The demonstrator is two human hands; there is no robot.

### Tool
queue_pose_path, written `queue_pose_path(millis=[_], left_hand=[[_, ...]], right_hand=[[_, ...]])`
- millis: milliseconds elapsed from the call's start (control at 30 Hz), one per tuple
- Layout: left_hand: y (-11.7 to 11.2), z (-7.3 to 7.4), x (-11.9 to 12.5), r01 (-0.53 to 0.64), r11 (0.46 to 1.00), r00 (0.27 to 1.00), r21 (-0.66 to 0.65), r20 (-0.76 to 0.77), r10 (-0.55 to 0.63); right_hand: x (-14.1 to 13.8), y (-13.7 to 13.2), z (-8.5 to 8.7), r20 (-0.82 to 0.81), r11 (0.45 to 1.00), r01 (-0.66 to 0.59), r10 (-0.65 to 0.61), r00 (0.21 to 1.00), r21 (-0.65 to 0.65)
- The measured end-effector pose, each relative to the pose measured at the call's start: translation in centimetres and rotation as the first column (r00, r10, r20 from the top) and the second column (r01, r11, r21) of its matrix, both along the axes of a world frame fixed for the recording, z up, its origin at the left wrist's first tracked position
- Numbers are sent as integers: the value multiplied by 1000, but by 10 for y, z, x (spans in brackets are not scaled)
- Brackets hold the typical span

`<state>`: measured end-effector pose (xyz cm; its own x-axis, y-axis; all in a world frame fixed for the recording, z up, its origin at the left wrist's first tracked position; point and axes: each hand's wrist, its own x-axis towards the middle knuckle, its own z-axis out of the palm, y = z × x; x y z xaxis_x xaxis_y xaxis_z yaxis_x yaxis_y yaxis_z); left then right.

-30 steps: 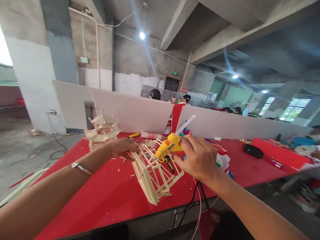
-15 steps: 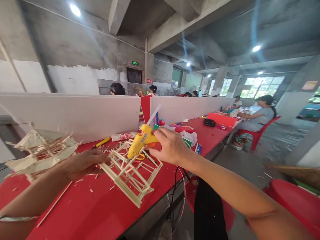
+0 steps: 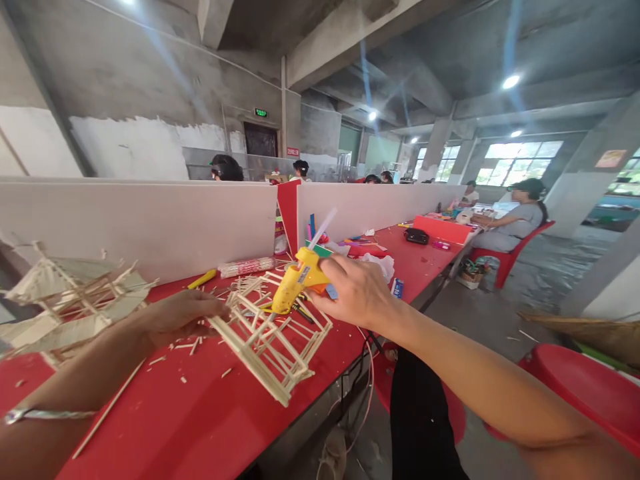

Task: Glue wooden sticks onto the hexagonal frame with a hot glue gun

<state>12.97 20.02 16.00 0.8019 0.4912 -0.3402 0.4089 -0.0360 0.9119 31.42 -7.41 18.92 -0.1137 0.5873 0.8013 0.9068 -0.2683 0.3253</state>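
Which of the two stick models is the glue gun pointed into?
The open bare-stick frame by the left hand; the other model, farther left, has tiered roof panels.

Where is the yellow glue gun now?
In the head view, the yellow glue gun is near centre, in the right hand, pointed down toward the stick frame.

Arms (image 3: pixel 465 367) extended forward; left grip (image 3: pixel 183 315) palm-down, fingers (image 3: pixel 213 308) bent; right grip (image 3: pixel 357 288) curled
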Motion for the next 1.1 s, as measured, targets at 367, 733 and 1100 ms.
queue_pose_path(millis=[367, 733, 1100], left_hand=[[-13, 1, -3, -33, 998, 999, -50, 32, 35], [-14, 3, -12, -10, 1000, 1000, -18, 5, 10], [-13, -1, -13, -9, 1000, 1000, -21, -12, 8]], right_hand=[[0, -3, 8, 156, 992, -11, -8, 988, 124], [-15, 4, -8, 30, 993, -43, 40, 999, 110], [-13, 6, -16, -6, 996, -43, 43, 999, 82]])
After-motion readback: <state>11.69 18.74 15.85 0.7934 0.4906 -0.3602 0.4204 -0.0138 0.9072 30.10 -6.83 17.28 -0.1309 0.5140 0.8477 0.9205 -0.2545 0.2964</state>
